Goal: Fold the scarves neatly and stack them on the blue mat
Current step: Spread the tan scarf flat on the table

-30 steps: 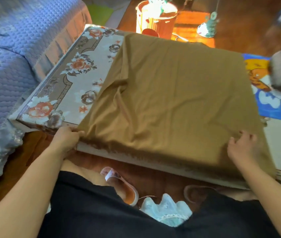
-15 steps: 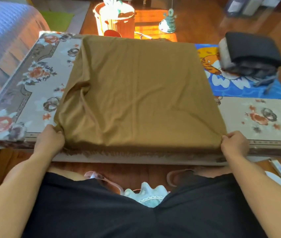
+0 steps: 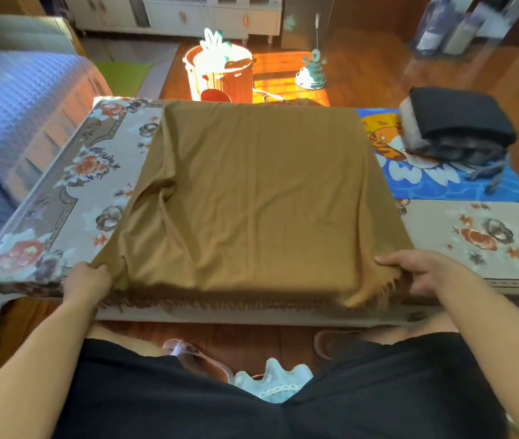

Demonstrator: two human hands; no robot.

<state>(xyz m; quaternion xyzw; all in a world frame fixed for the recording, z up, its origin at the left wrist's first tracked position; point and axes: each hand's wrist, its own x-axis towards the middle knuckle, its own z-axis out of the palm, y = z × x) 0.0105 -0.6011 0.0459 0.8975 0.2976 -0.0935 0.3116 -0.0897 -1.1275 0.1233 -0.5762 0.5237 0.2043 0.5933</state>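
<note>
One dark scarf (image 3: 460, 122) sits folded on the blue mat (image 3: 460, 188); left of the mat, your left hand (image 3: 88, 280) and right hand (image 3: 432, 272) apparently pinch the brown scarf (image 3: 251, 201), spread unfolded.

Sunlit room – wood floor and low furniture
A bright sun patch (image 3: 286, 74) glows orange on the wooden floor (image 3: 378, 68); white cabinets (image 3: 213, 17) line the far wall; a blue quilted sofa (image 3: 14, 115) stands left – green rug (image 3: 122, 76) beyond
</note>
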